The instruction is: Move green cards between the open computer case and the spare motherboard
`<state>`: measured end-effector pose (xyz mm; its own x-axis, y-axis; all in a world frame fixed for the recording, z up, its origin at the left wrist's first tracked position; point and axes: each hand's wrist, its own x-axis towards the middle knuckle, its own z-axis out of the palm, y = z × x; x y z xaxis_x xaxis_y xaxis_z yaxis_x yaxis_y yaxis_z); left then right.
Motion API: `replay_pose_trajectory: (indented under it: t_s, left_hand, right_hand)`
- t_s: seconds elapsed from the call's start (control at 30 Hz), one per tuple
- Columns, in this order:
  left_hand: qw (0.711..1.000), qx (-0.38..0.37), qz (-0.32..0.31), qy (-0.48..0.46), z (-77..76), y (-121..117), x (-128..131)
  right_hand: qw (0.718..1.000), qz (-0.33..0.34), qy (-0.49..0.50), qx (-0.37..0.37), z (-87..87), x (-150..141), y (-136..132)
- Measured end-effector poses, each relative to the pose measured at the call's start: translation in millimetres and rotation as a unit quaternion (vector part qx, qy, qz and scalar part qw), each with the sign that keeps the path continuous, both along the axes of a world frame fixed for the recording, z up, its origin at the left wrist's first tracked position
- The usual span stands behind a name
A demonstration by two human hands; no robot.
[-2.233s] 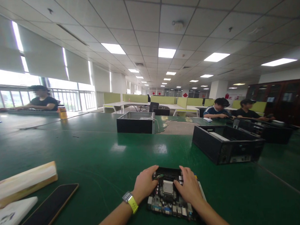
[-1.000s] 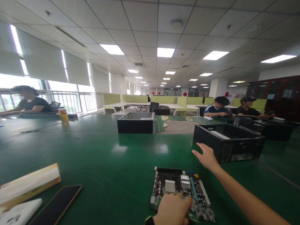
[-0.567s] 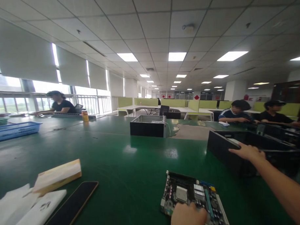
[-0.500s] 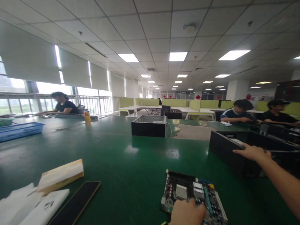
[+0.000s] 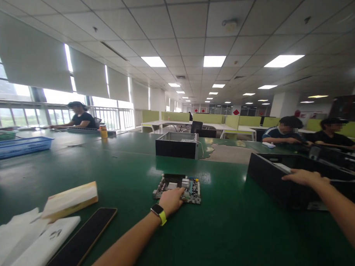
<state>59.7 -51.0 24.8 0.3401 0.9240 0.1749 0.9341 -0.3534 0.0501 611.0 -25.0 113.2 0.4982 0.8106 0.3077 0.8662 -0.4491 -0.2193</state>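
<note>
A motherboard [image 5: 193,185] lies on the green table in front of me, with a silver square and coloured slots on top. My left hand [image 5: 170,201], with a yellow-banded watch at the wrist, is closed on its near side; the fingertips are partly hidden. On the right stands a black computer case [image 5: 272,184], open at the top. My right hand [image 5: 308,177] grips its near upper edge, the thumb and fingers partly out of sight. A pale flat piece shows inside the case next to that hand.
A smaller black case [image 5: 176,148] stands further back. At the left lie a phone [image 5: 82,239], a tissue pack [image 5: 70,200] and white papers [image 5: 21,243]. A blue basket [image 5: 21,148] and an orange can [image 5: 103,131] are behind. Several people sit around the table.
My left hand has slid the motherboard forward and to the left, away from me. My right hand stays at the large case, shifted slightly right in view.
</note>
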Motion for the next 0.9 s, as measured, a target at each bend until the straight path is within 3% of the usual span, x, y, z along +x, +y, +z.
replay_pose_trajectory:
  t_s: [0.1, 0.2, 0.27, 0.5, 0.6, 0.73, 0.8, 0.9]
  left_hand:
    - [0.998, 0.01, 0.068, -0.014, 5.2, 27.1, -28.4]
    - [0.988, 0.039, 0.144, -0.045, 12.3, 47.6, -42.4]
    - [0.981, 0.076, 0.161, -0.079, 16.9, 52.8, -38.8]
    - [0.972, 0.163, 0.037, -0.163, 44.1, 30.4, 19.9]
    - [0.963, 0.183, -0.006, -0.199, 65.8, 17.2, 33.2]
    - [0.944, 0.219, -0.069, -0.236, 101.6, -0.7, 41.9]
    - [0.941, 0.226, -0.1, -0.232, 121.1, -10.8, 50.4]
    - [0.949, 0.21, -0.152, -0.178, 147.7, -25.6, 71.8]
  right_hand:
    - [0.997, -0.032, 0.032, -0.069, 5.8, -18.8, -19.6]
    - [0.998, -0.025, 0.01, -0.065, 3.2, -52.1, -43.1]
    - [0.998, -0.027, -0.017, -0.061, -0.8, -82.4, -59.9]
    - [0.992, 0.049, -0.117, -0.027, 1.6, -222.9, -135.0]
    - [0.984, 0.111, -0.136, 0.024, 1.9, -278.1, -171.9]
    - [0.965, 0.215, -0.124, 0.084, -11.6, -340.1, -211.2]
    - [0.955, 0.267, -0.112, 0.058, -18.1, -367.5, -223.3]
    - [0.928, 0.35, -0.103, -0.071, -10.4, -394.9, -233.4]
